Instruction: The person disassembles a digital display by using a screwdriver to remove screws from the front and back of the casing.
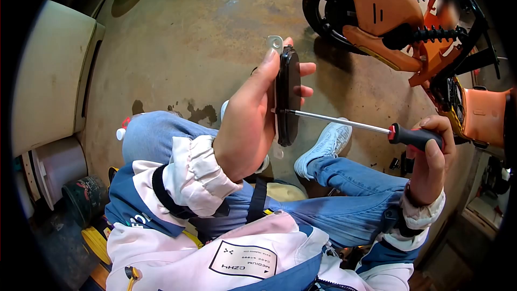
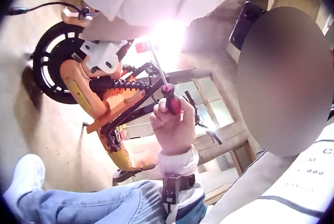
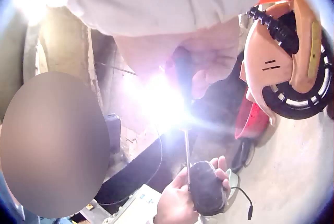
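screwdriver (image 1: 350,124) tip at a black oval part (image 1: 288,96)
left hand (image 1: 253,124) grasps the part; right hand (image 1: 431,156) clenches the screwdriver's handle.

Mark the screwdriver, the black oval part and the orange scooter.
screwdriver (image 1: 412,136), head view, on its handle.
black oval part (image 1: 288,97), head view, on its dark face.
orange scooter (image 1: 371,0), head view, on its fender.

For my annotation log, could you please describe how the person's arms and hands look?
The left hand and right hand are bare, ungloved. Both arms wear puffy white jacket sleeves with gathered cuffs and navy blue panels; a black strap circles each forearm.
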Demonstrator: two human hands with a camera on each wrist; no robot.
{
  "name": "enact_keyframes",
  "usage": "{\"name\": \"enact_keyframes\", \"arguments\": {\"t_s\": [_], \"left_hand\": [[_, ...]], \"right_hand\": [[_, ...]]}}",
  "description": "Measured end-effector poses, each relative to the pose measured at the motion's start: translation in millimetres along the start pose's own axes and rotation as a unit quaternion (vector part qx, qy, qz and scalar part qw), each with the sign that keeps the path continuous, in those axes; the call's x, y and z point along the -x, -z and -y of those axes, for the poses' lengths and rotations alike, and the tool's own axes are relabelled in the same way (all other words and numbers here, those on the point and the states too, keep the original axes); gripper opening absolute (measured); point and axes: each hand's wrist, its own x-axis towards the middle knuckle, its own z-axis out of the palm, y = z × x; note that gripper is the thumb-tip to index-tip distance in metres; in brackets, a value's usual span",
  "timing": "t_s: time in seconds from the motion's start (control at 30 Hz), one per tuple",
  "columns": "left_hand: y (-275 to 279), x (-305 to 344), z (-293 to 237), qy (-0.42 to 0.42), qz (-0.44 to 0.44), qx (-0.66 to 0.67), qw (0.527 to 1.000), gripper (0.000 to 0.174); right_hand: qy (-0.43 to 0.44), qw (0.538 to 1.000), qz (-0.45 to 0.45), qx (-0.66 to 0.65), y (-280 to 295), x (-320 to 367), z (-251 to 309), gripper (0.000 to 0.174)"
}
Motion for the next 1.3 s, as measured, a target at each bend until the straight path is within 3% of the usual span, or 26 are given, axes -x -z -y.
{"name": "enact_keyframes", "arguments": {"t_s": [0.27,0.37,0.43,0.57,0.77,0.87,0.97,1.17,1.23,1.3], "left_hand": [[2,0,1,-0.027,-0.032,-0.041,0.998,0.057],[1,0,0,-0.040,-0.053,-0.056,0.996,0.056],[1,1,0,-0.046,-0.062,-0.067,0.995,0.056],[2,0,1,-0.051,-0.069,-0.074,0.994,0.054],[0,0,2,-0.056,-0.076,-0.088,0.992,0.053],[-1,-1,2,-0.060,-0.076,-0.097,0.991,0.054],[-1,-1,2,-0.065,-0.075,-0.105,0.989,0.055],[-1,0,4,-0.059,-0.060,-0.094,0.992,0.060],[-3,0,4,-0.058,-0.059,-0.097,0.992,0.060],[-5,0,4,-0.071,-0.084,-0.120,0.987,0.057]], "right_hand": [[-0.014,0.999,0.041,0.026,0,-1,-1,0.048],[-0.060,0.997,0.045,0.011,-8,-2,3,0.053],[0.000,0.996,0.085,0.003,-13,-6,-2,0.063],[0.001,0.996,0.091,-0.023,-15,-7,-2,0.064],[0.004,0.998,0.058,0.020,-11,-2,-9,0.053],[-0.068,0.993,0.082,-0.041,-12,-1,-1,0.062],[-0.008,0.998,0.054,-0.016,-24,-8,-7,0.066],[-0.020,0.999,0.050,-0.006,-12,-4,-14,0.059],[-0.059,0.998,0.033,0.007,-7,1,-17,0.062],[-0.046,0.997,0.037,0.052,-12,1,-13,0.068]]}}
